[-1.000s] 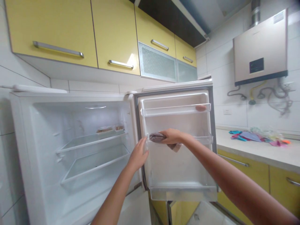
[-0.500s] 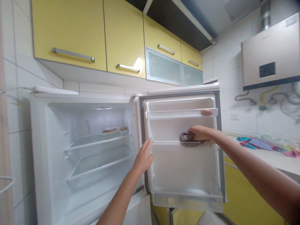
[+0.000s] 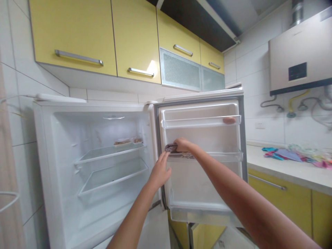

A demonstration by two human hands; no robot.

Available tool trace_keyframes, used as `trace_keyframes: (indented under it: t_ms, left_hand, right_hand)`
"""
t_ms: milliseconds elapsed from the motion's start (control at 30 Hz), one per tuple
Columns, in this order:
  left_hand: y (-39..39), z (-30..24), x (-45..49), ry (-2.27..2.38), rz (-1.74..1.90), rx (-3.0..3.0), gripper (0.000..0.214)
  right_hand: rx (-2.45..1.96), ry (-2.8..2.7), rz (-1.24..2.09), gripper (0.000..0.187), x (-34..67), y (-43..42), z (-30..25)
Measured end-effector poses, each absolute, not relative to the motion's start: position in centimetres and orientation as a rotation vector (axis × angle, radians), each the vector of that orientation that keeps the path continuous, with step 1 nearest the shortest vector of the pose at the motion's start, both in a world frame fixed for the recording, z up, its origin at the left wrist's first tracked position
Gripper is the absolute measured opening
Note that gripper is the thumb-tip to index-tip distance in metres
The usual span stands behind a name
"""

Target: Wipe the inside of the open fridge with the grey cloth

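Observation:
A crumpled dark grey-brown cloth (image 3: 171, 148) is in my right hand (image 3: 182, 144), pressed into the hinge-side end of the middle door shelf (image 3: 220, 157). This clear shelf is on the inside of the open fridge door (image 3: 204, 180). My left hand (image 3: 159, 173) is by the same end of the shelf, fingers stretched upward and thumb apart, fingertips close to the cloth. Whether those fingertips touch the shelf or the cloth I cannot tell. My right fingers are closed round the cloth and partly hidden.
The fridge compartment (image 3: 62, 166) has glass shelves, with small food trays (image 3: 122, 142) on the upper one. A reddish-brown oval thing (image 3: 229, 120) sits in the top door shelf. Colourful cloths or bags (image 3: 287, 154) lie on the right counter (image 3: 259, 166). Yellow cabinets (image 3: 137, 38) hang above.
My right hand has moved left along the middle door shelf with the cloth, from its middle to the hinge side, near my left hand. My left hand has stayed nearly in place.

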State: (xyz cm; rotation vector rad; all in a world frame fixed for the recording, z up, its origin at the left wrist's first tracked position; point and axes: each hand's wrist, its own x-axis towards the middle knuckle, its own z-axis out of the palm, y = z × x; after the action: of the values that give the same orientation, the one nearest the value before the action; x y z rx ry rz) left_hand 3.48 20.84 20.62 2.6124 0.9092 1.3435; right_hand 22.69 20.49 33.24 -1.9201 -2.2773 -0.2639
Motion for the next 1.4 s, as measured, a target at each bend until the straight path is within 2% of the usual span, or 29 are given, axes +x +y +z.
trace_keyframes:
  t_ms: [167, 300, 633, 800, 1033, 1200, 1400]
  left_hand:
    - [20.5, 20.0, 3.7, 0.992, 1.309, 2.621, 0.078]
    - [19.7, 20.0, 3.9, 1.025, 1.285, 2.617, 0.08]
    - [19.5, 21.4, 3.5, 1.046, 1.313, 2.695, 0.072]
    - [19.4, 22.7, 3.4, 1.141, 1.203, 2.75, 0.062]
    - [19.0, 22.8, 3.0, 1.159, 1.158, 2.786, 0.062]
    - [19.6, 22.6, 3.2, 1.063, 1.22, 2.721, 0.062]
    - [19.8, 22.3, 3.5, 1.02, 1.29, 2.659, 0.064]
  right_hand:
    - [-1.864, -2.339, 0.02, 0.043, 22.5, 19.8, 33.0]
    - [-1.892, -2.382, 0.152, 0.046, 23.8, 19.3, 33.7]
    - [-2.021, -2.446, 0.033, 0.042, 29.6, 17.1, 34.8]
    - [-2.06, -2.413, -0.033, 0.038, 34.3, 14.2, 34.3]
    - [-2.188, -2.364, -0.041, 0.032, 40.2, 9.9, 34.7]
    - [-2.171, -2.333, -0.111, 0.026, 39.8, 9.4, 34.2]
    - [-2.103, -2.283, -0.104, 0.033, 36.8, 11.3, 33.1]
